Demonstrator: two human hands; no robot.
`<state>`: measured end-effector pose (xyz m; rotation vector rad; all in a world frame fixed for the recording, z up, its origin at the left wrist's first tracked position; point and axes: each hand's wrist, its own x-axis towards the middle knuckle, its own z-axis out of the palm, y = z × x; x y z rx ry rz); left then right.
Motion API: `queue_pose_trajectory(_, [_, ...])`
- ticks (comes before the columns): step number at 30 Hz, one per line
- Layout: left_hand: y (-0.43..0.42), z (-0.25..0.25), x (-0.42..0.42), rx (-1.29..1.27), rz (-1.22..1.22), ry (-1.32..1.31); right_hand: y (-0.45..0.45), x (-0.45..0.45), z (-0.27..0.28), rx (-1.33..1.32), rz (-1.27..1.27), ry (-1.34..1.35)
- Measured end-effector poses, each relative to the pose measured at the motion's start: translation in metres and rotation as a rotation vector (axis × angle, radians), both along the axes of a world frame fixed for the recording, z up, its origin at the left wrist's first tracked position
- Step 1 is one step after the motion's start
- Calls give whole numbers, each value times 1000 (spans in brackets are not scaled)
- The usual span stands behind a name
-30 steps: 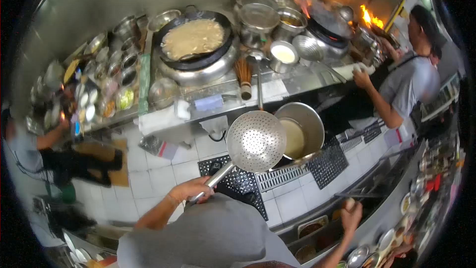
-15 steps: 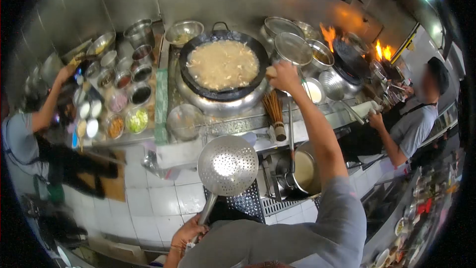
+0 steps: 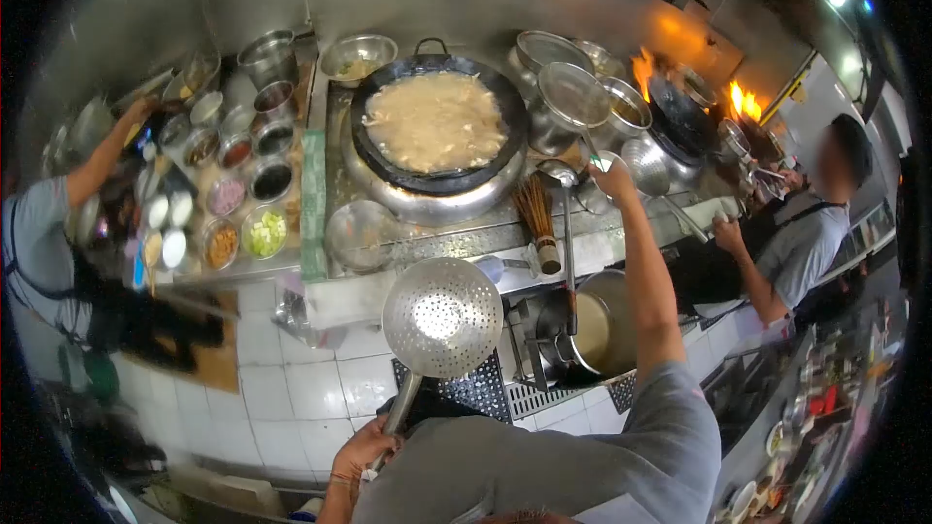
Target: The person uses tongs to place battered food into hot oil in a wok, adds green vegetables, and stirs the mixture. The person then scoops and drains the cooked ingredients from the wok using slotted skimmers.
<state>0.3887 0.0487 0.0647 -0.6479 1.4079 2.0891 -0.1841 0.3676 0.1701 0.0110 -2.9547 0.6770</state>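
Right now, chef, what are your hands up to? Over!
Left hand gripping perforated skimmer. Right hand at near end of mesh strainer, grip unclear. Wok holding pale liquid. Possibly in the way: brush beside wok.

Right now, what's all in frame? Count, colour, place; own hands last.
wok: one, black, centre
food: one batch, tan, in wok
brush: one, brown, right of wok
ladle: one, silver, beside brush
counter: one, silver, across the middle
pot: one, silver, below counter edge
mesh strainer: one, silver, right of wok
slotted scoop: one, silver, farther right
flames: two patches, orange, back right
containers: many, mostly silver, left
dishes: too small to count, lower right
co-workers: at least two, grey shirts, left and right
skimmer: one, silver, front centre
left hand: one, on skimmer handle
right hand: one, at mesh strainer's handle, grip unclear
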Motion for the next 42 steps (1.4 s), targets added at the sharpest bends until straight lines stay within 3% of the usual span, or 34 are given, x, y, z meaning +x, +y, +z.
queue_pose_trajectory(1, [0,-5,-1,17,16,-6,10,2,-7,-388,17,-289])
queue_pose_trajectory(2, [0,-6,-2,33,32,-10,14,2,-15,-394,7,-286])
queue_pose_trajectory(4, [-1,6,-6,65,35,-21,17,1,-27,-1565,-31,-713])
queue_pose_trajectory(6, [-3,14,-12,86,0,-29,19,4,-25,-1706,229,-785])
queue_pose_trajectory(8, [0,14,-16,41,27,3,5,27,-8,-1723,163,-639])
queue_pose_trajectory(9, [2,19,-23,28,-79,-7,6,30,-15,-1841,144,-545])
queue_pose_trajectory(10, [6,26,-24,51,-10,4,15,29,-21,-2020,76,-650])
queue_pose_trajectory(13, [13,41,-19,2,115,-47,25,57,-24,-2085,12,-366])
queue_pose_trajectory(16, [18,40,-32,111,6,-59,57,102,-37,-2076,332,-411])
queue_pose_trajectory(17, [16,39,-36,3,-63,-39,63,128,-46,-2047,348,-283])
queue_pose_trajectory(18, [13,36,-44,-103,-163,-10,75,141,-75,-2114,517,-342])
queue_pose_trajectory(19, [13,27,-47,-106,-331,-28,78,201,-51,-2151,315,-285])
queue_pose_trajectory(20, [10,17,-47,-61,-249,32,88,217,-77,-2205,197,-351])
queue_pose_trajectory(21, [7,9,-53,-13,-146,88,98,240,-96,-2249,336,-298])
queue_pose_trajectory(22, [3,5,-62,-22,-173,100,113,281,-102,-2216,155,-250])
queue_pose_trajectory(26, [10,-6,-104,-88,-433,103,166,384,-144,-2153,-332,-40])
queue_pose_trajectory(30, [33,-20,-144,-88,-679,137,222,496,-168,-2110,-538,136])
queue_pose_trajectory(32, [72,5,-152,-27,-796,96,239,543,-179,-2013,-708,269])
queue_pose_trajectory(34, [102,16,-153,23,-895,61,251,593,-170,-1957,-798,394])
queue_pose_trajectory(36, [127,0,-150,-79,-615,-101,257,636,-162,-1897,-923,494])
queue_pose_trajectory(39, [134,-31,-165,-18,-795,-132,259,687,-150,-1799,-998,555])
queue_pose_trajectory(42, [166,-11,-144,-107,-821,-36,269,727,-130,-1568,-1128,446])
